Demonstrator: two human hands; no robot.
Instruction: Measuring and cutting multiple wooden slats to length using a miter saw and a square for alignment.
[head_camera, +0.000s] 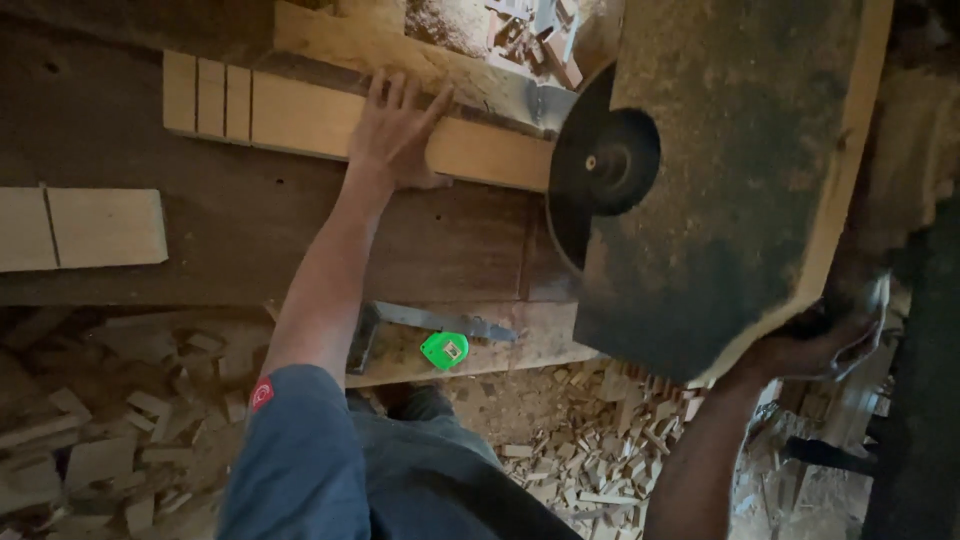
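My left hand (393, 130) lies flat, fingers spread, on a long pale wooden plank (300, 118) that rests on a dark workbench (230, 215). The plank's right end meets a dark circular saw blade (600, 165) under a large dusty saw housing (740, 170). My right hand (815, 345) grips the handle at the lower right of that saw housing, partly hidden by it.
Short cut boards (85, 228) lie at the bench's left. A green tape measure (444, 350) and a metal square (420, 320) sit on the bench's front edge. Many small wood offcuts (590, 460) cover the floor below.
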